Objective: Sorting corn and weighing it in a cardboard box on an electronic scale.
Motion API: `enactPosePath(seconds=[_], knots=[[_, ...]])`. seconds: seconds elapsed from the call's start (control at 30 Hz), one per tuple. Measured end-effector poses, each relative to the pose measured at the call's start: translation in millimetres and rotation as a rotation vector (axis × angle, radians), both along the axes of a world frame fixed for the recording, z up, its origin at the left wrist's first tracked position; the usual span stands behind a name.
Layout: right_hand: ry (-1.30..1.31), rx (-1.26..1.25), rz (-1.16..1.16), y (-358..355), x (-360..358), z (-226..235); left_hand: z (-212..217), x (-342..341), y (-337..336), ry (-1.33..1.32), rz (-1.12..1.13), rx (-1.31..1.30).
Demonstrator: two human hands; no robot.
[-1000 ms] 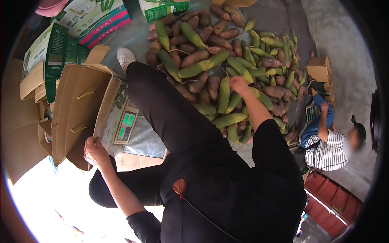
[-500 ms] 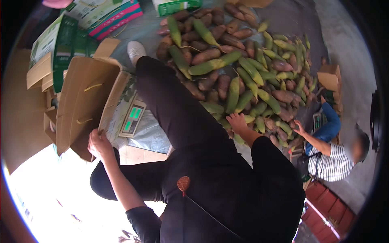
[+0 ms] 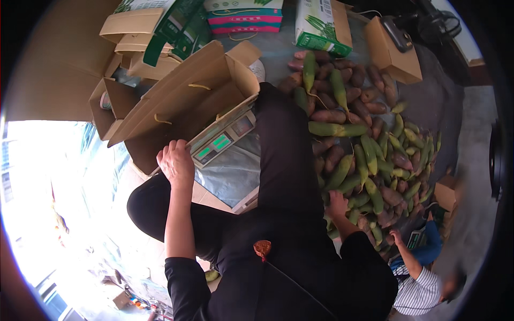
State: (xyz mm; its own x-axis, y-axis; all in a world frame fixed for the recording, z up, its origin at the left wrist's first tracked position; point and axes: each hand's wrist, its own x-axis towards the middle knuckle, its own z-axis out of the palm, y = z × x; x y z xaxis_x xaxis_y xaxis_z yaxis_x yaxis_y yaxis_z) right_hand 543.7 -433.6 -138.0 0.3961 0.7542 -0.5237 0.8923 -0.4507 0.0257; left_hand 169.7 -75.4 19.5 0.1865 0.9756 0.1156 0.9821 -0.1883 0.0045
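Note:
My left hand (image 3: 178, 162) is closed on the near rim of an open cardboard box (image 3: 187, 104) with yellow cord handles. The box stands tilted at a digital scale (image 3: 213, 151) with green lit displays. At the near edge of a large pile of radishes, my right hand (image 3: 337, 204) rests with its fingers stretched onto them, holding nothing that I can make out. Long green radishes (image 3: 339, 130) and reddish-purple ones (image 3: 327, 116) lie mixed in the pile. A green radish (image 3: 350, 183) is just beyond the right fingers.
More cartons stand beyond: a green-and-white one (image 3: 316, 27), a pink-and-teal one (image 3: 245, 20) and a brown box (image 3: 393, 53) with a dark device on top. At the right a person in a striped shirt (image 3: 417, 291) reaches toward the pile. Flattened cardboard (image 3: 59, 69) lies left.
The whole view has turned, so the box and pile sit further right. My left hand keeps hold of the box rim; my right hand stays at the pile's near edge.

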Motion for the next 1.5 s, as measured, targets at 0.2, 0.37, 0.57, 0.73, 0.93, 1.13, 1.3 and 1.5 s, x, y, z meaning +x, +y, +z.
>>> enactPosePath(seconds=[0.2,0.37,0.57,0.73,0.93,1.13,1.3,1.5], knots=[[0.155,0.611,-0.476,22,52,9,-1,3,7,-0.060,-0.005,0.000],[0.784,1.149,-0.598,149,64,115,0,3,10,-0.079,0.004,0.010],[1.039,1.326,-0.160,291,1,257,-2,-1,9,-0.045,-0.008,0.035],[0.960,1.402,0.376,380,-90,299,-4,-3,11,-0.023,0.000,0.032],[0.688,1.272,0.522,432,-201,231,-4,-2,12,0.031,-0.016,0.027],[0.336,0.855,0.627,439,-238,157,-7,11,12,0.003,-0.066,0.013],[0.906,0.861,0.452,407,-203,201,-8,1,11,-0.017,-0.042,0.000],[0.889,1.203,0.060,356,-62,203,-9,-1,17,-0.019,-0.018,-0.012]])
